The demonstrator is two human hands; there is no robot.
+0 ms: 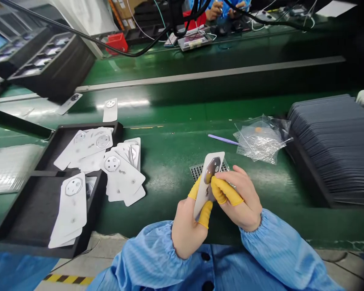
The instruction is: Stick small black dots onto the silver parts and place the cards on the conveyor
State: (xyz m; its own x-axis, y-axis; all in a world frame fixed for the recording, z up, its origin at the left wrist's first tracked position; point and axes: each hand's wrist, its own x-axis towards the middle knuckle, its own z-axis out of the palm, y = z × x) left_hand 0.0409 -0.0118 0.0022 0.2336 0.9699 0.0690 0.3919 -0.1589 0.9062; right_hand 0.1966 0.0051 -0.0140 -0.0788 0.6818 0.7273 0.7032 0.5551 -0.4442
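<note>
A white phone back cover [204,198] with a shiny dark camera area is tilted up in my left hand [186,228], its yellow-cotted fingers closed along both sides. Against the camera area, the yellow-cotted fingertips of my right hand [244,202] are pinched together. Whatever they hold, if anything, is too small to make out. Behind the cover lies a sheet of small black dots [196,171], partly hidden by the cover and my right hand. Purple tweezers [223,139] rest beyond it, their right end by clear plastic bags [257,139].
Black trays [21,210] at left hold several white covers [73,202]; another pile [123,173] lies beside them. Dark sheets [333,149] fill a holder at right. Cables [139,52] hang across the back, where another person's hands [214,11] work.
</note>
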